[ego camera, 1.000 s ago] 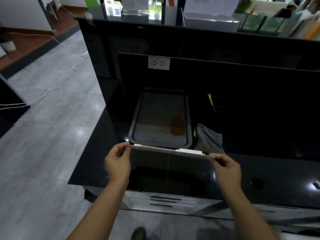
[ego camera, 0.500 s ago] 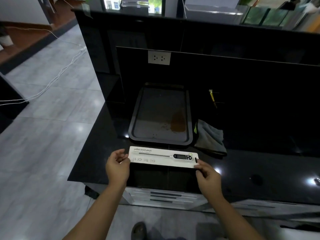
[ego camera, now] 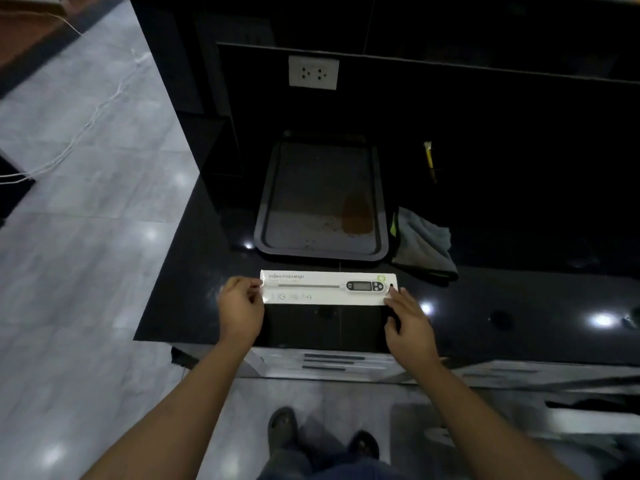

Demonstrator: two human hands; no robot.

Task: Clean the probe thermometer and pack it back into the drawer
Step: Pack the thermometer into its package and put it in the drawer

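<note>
A long white thermometer box (ego camera: 311, 292), printed with a picture of the probe thermometer, lies flat on the black counter (ego camera: 519, 299) near its front edge. My left hand (ego camera: 240, 308) pinches the box's left end between thumb and fingers. My right hand (ego camera: 408, 320) rests its fingertips on the box's right end, fingers slightly spread. The thermometer itself is hidden inside the box, or not in view. Drawer fronts (ego camera: 332, 363) show below the counter edge.
A dark tray (ego camera: 322, 252) with a brown stain sits just behind the box. A grey cloth (ego camera: 422, 244) lies crumpled right of the tray. A yellow-handled tool (ego camera: 429, 161) lies farther back. A wall socket (ego camera: 313, 72) is behind. The counter's left edge drops to grey floor tiles (ego camera: 86, 237).
The box was held tilted edge-on above the counter; it has been turned face up and laid flat. Both hands came down with it and stay at its ends.
</note>
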